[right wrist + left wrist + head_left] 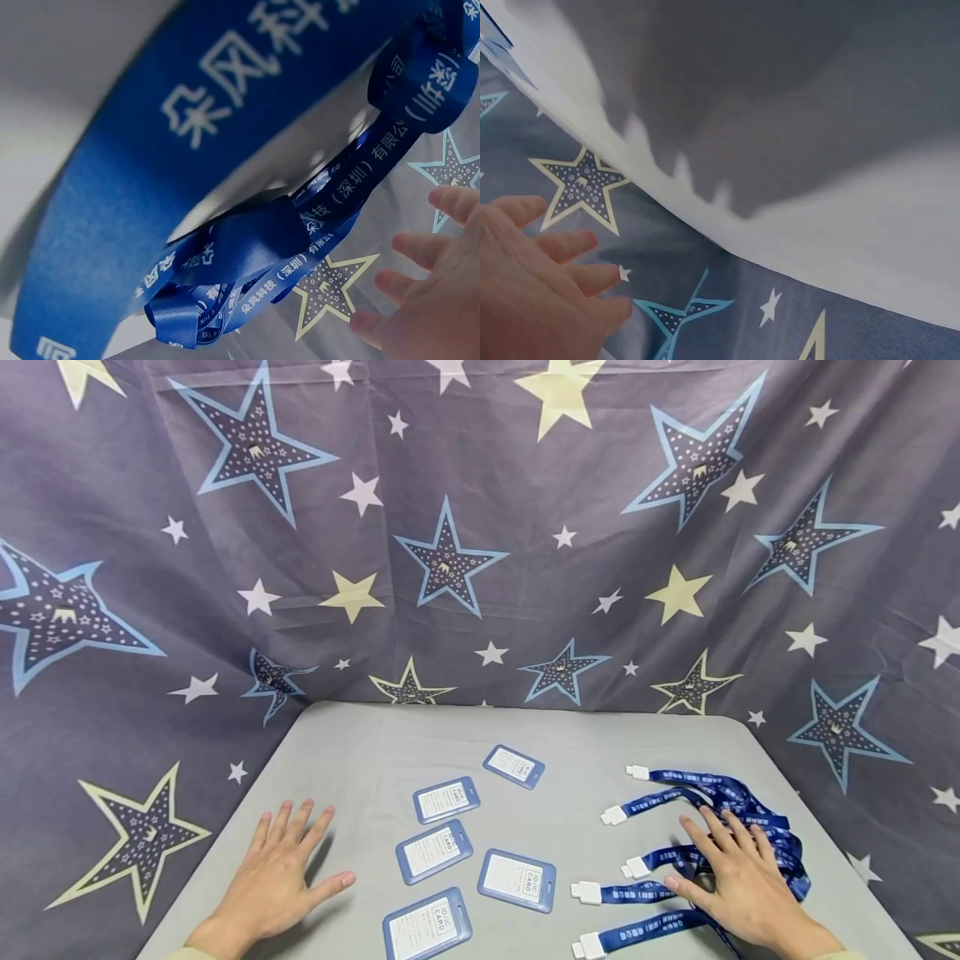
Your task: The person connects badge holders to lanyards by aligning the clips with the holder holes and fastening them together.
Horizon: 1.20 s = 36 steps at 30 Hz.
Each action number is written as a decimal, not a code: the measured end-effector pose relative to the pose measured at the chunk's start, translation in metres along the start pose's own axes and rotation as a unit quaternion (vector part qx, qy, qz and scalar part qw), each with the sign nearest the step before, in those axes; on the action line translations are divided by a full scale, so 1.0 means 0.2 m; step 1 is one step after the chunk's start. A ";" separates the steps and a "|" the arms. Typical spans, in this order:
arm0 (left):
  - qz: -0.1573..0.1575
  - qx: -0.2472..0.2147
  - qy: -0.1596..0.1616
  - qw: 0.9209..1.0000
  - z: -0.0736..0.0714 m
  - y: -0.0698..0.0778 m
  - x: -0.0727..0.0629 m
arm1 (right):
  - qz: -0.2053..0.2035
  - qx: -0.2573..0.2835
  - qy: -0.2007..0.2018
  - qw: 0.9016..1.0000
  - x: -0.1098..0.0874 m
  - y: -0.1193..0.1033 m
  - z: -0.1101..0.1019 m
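Note:
My left hand (279, 875) is spread flat over the left side of the table, its thumb pointing toward the card holders and nothing in its grasp. In the left wrist view its straight fingers (577, 277) show against the cloth, and a shadow falls on the tabletop. My right hand (738, 885) is spread above a bundle of blue lanyards (660, 932), overlapping them and holding none. The right wrist view has the blue straps (247, 232) with white lettering close up, fingers (420, 251) extended beside them. White plastic clips (589, 893) end the lanyards, pointing left.
Several blue-framed card holders lie mid-table, among them a front one (427, 925), a right one (517, 881) and the farthest one (514, 767). The light grey table (360, 743) backs onto a dark curtain (525, 477) printed with stars.

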<state>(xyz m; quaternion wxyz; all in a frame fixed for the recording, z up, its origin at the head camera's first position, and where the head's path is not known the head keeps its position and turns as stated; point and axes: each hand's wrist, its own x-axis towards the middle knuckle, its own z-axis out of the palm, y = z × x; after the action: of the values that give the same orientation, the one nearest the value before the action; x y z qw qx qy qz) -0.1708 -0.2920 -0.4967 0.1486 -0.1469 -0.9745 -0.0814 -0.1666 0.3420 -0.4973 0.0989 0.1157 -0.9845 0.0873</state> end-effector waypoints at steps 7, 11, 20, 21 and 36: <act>0.009 -0.005 0.004 1.000 0.01 0.04 0.00 | -0.006 0.005 0.005 1.000 -0.01 -0.01 0.01; 0.017 -0.005 0.007 1.000 0.02 0.05 0.00 | -0.016 0.006 0.013 1.000 -0.02 -0.03 0.01; 0.026 -0.004 0.006 1.000 0.04 0.08 0.00 | -0.031 0.015 0.020 0.999 -0.03 -0.07 0.01; 0.027 -0.005 0.006 1.000 0.04 0.09 0.00 | -0.031 0.018 0.018 0.999 -0.03 -0.07 0.01; 0.044 -0.015 0.009 0.999 0.07 0.14 0.00 | -0.062 0.028 0.039 0.997 -0.04 -0.12 0.04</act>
<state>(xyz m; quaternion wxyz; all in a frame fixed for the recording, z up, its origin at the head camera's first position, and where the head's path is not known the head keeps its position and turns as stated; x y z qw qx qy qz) -0.1662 -0.2621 -0.5071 0.1585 -0.1908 -0.9644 -0.0912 -0.1549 0.3189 -0.5033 0.1396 0.1762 -0.9678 0.1134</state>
